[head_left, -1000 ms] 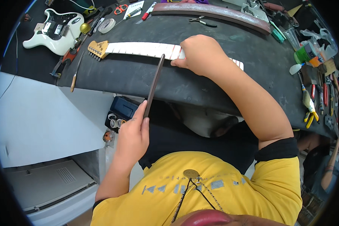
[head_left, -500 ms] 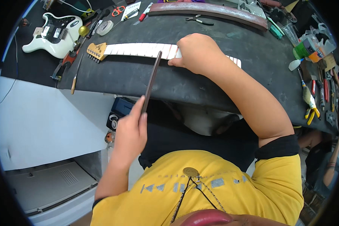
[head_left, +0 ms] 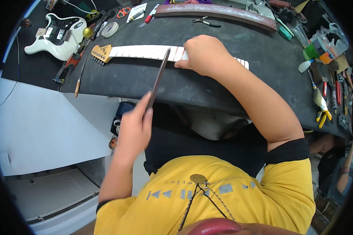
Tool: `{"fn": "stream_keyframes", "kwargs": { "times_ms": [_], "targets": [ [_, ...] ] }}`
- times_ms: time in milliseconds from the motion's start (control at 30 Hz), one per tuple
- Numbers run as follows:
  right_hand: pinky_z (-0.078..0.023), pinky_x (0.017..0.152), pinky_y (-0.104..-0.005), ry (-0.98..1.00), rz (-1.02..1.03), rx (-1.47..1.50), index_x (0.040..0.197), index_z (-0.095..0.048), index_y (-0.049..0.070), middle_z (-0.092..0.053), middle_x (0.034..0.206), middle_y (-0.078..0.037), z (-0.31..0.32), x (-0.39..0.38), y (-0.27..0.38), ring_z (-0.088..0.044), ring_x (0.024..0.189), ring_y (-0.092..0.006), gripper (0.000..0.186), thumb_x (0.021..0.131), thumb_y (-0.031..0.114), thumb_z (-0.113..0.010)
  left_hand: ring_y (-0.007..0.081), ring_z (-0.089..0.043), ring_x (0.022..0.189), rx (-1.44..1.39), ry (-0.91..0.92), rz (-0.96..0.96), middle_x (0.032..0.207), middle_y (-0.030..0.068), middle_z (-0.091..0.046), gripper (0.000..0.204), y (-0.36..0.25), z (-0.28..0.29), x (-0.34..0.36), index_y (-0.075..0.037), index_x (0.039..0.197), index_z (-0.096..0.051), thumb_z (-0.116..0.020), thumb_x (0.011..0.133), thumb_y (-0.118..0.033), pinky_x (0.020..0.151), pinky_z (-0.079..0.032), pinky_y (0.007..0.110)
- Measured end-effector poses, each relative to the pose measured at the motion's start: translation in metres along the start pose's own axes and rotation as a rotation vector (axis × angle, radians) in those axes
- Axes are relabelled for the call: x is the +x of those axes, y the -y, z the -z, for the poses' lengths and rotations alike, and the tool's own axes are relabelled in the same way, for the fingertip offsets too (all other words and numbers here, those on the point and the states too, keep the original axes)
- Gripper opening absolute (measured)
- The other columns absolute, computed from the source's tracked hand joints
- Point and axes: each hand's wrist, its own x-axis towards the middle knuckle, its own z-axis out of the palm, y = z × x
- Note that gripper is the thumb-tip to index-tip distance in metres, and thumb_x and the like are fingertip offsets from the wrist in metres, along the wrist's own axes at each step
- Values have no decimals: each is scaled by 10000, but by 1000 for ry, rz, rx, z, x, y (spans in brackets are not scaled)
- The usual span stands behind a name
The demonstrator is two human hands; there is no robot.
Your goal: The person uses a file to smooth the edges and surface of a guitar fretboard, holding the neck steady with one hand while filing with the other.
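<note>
A guitar neck [head_left: 139,51] lies across the dark work table, its fretboard covered in white tape with fret lines showing. Its wooden headstock [head_left: 101,52] with tuners points left. My right hand [head_left: 204,55] is closed over the neck toward its right end, thumb along the near edge. In my left hand [head_left: 135,131] is a long, narrow dark file [head_left: 159,78], gripped at its near end. The file slants away from me, and its far end rests over the taped fretboard just left of my right thumb. Part of the neck is hidden under my right hand.
A white guitar body [head_left: 59,37] sits at the far left, near a wooden-handled slim tool [head_left: 78,84]. Pliers [head_left: 206,22], a tape roll [head_left: 110,29] and a long reddish-brown beam [head_left: 219,13] lie farther back. Several tools, including yellow-handled pliers [head_left: 323,114], crowd the right edge.
My left hand has pushed the file slightly farther forward across the fretboard. My right hand keeps its place on the neck.
</note>
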Motion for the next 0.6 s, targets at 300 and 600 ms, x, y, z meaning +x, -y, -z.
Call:
{"fn": "stream_keyframes", "kwargs": {
  "times_ms": [300,600],
  "targets": [
    [-650,885,-492,-10,-15,-50,964,-864,3,-827,922,-201,2,-1,3,-817,953,-391,559,954,561,-876,51,-555,662,-365,4,301,834,-5,-627,488,5,17,-56,-57,1670,-608,-572,1185,-95,616,-488,242],
    [-618,886,-522,8,-34,-16,1063,-863,17,-820,944,-214,4,1,5,-795,965,-427,571,902,563,-912,45,-558,673,-394,21,236,825,-14,-644,461,15,-1,-29,-61,1639,-634,-601,1185,-129,615,-477,233]
  ]
}}
